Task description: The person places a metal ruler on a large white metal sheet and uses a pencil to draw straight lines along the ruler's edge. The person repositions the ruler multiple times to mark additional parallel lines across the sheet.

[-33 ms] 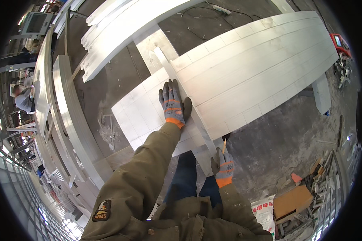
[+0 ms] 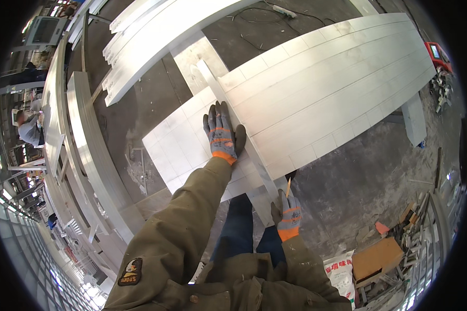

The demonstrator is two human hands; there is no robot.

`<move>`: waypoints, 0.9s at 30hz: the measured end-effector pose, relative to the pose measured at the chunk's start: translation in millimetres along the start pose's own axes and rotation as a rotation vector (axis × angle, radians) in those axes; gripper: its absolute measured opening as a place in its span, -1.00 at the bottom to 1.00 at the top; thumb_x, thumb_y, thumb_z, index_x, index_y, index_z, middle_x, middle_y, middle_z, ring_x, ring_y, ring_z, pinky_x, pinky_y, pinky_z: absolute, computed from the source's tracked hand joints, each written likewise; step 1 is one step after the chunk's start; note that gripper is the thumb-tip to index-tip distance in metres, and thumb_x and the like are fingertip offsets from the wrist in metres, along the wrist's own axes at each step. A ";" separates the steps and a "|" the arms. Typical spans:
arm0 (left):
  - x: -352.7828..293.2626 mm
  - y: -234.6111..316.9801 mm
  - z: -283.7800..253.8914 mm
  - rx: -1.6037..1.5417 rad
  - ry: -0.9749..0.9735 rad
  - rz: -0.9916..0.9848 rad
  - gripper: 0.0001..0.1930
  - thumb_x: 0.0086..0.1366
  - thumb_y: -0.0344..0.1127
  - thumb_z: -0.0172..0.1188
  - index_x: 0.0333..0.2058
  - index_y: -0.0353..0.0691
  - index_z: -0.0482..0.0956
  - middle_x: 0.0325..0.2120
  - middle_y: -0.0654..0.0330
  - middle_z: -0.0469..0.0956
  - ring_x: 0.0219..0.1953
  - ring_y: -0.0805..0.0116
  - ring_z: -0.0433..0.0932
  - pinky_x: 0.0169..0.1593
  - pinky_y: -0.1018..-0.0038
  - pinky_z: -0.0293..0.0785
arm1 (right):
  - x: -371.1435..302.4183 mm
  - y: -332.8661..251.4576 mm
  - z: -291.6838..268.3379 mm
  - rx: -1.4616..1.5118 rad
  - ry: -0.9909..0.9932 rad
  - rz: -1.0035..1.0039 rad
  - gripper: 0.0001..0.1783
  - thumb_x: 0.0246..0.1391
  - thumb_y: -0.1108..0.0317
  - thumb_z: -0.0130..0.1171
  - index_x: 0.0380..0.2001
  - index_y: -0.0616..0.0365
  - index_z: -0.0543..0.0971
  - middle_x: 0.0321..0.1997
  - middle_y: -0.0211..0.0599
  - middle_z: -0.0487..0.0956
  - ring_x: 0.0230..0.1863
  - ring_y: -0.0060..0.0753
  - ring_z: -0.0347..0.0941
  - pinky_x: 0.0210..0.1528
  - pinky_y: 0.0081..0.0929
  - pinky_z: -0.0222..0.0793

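Left hand (image 2: 222,136) flat on pale planks (image 2: 179,137) left of the metal bar (image 2: 257,161), fingers extended, right hand (image 2: 289,216) by the bar's lower end, fingers gripping a pencil (image 2: 289,184)

On the row of panels (image 2: 327,98) lie a crosswise bar (image 2: 260,165) and the left hand (image 2: 222,133), with the right hand (image 2: 288,213) and a carton (image 2: 379,257) before it and stacked beams (image 2: 163,41) behind.

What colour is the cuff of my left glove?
The cuff is bright orange, best seen in the head view.
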State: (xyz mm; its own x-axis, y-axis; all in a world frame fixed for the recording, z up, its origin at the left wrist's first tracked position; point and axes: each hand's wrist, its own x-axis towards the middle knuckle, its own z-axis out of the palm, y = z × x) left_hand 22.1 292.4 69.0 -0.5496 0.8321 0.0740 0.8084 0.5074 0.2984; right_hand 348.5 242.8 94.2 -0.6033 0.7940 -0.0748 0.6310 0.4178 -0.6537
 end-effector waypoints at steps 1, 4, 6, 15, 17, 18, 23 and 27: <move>0.1 0.2 0.2 -0.007 0.001 -0.002 -0.11 0.34 -0.02 0.10 0.50 -0.39 0.04 0.48 -0.23 0.12 0.52 -0.25 0.03 0.54 -0.12 -0.17 | 0.6 0.1 -0.3 0.004 -0.004 -0.006 -0.40 0.06 0.35 0.37 0.21 0.22 0.59 -0.15 -0.06 0.56 -0.12 0.09 0.49 -0.05 -0.07 0.47; 1.0 -0.3 -0.2 0.001 -0.032 -0.016 -0.10 0.33 -0.02 0.10 0.51 -0.38 0.03 0.49 -0.21 0.10 0.53 -0.25 0.02 0.54 -0.13 -0.19 | 1.8 -1.0 -0.9 -0.015 -0.019 0.004 -0.40 0.09 0.30 0.39 0.22 0.19 0.59 -0.14 -0.07 0.57 -0.11 0.08 0.49 -0.04 -0.07 0.47; 0.8 0.2 -0.8 -0.010 -0.006 0.000 -0.10 0.33 -0.02 0.10 0.51 -0.38 0.03 0.49 -0.21 0.10 0.53 -0.25 0.02 0.53 -0.13 -0.19 | 2.5 -1.1 -1.6 -0.017 -0.037 0.007 -0.38 0.09 0.30 0.40 0.24 0.19 0.57 -0.10 -0.05 0.58 -0.09 0.10 0.49 -0.04 -0.05 0.46; 1.1 4.8 -4.9 -0.056 -0.001 -0.012 -0.11 0.33 -0.02 0.09 0.51 -0.38 0.04 0.49 -0.21 0.09 0.52 -0.26 0.02 0.54 -0.13 -0.20 | 2.6 1.3 -2.0 -0.021 -0.026 -0.009 -0.40 0.12 0.26 0.40 0.23 0.21 0.58 -0.09 -0.03 0.59 -0.06 0.10 0.51 0.00 -0.07 0.49; 0.1 3.6 -6.5 -0.058 0.001 -0.010 -0.11 0.34 -0.01 0.08 0.51 -0.38 0.04 0.50 -0.21 0.09 0.52 -0.26 0.03 0.54 -0.13 -0.20 | 1.5 0.8 0.3 -0.020 -0.027 -0.013 -0.40 0.12 0.27 0.40 0.23 0.21 0.58 -0.09 -0.03 0.60 -0.06 0.10 0.51 -0.01 -0.08 0.49; -0.5 3.6 -6.8 -0.059 0.001 -0.008 -0.11 0.34 -0.01 0.08 0.51 -0.39 0.03 0.50 -0.21 0.09 0.52 -0.27 0.03 0.54 -0.12 -0.21 | 1.1 1.2 1.1 -0.019 -0.030 -0.012 -0.39 0.12 0.27 0.40 0.23 0.22 0.58 -0.09 -0.02 0.60 -0.06 0.10 0.51 -0.01 -0.07 0.49; -0.7 3.5 -5.7 -0.050 -0.001 -0.005 -0.11 0.35 0.00 0.07 0.51 -0.40 0.03 0.50 -0.21 0.08 0.52 -0.26 0.03 0.54 -0.12 -0.21 | 0.6 4.0 2.8 -0.015 -0.037 -0.013 -0.39 0.13 0.27 0.40 0.25 0.23 0.58 -0.10 -0.01 0.59 -0.07 0.10 0.50 -0.04 -0.06 0.48; -0.1 2.6 -5.0 -0.031 -0.009 -0.001 -0.11 0.35 0.00 0.07 0.51 -0.40 0.03 0.50 -0.22 0.08 0.53 -0.25 0.02 0.54 -0.12 -0.21 | 1.1 4.1 1.6 0.000 -0.038 -0.017 -0.37 0.11 0.29 0.42 0.25 0.22 0.57 -0.10 -0.02 0.58 -0.09 0.10 0.49 -0.06 -0.05 0.46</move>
State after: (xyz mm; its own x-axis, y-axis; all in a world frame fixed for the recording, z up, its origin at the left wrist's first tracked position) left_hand 23.1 292.6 74.5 -0.5485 0.8336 0.0655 0.8008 0.5012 0.3280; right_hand 349.6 244.7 90.2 -0.6322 0.7694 -0.0917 0.6203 0.4316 -0.6549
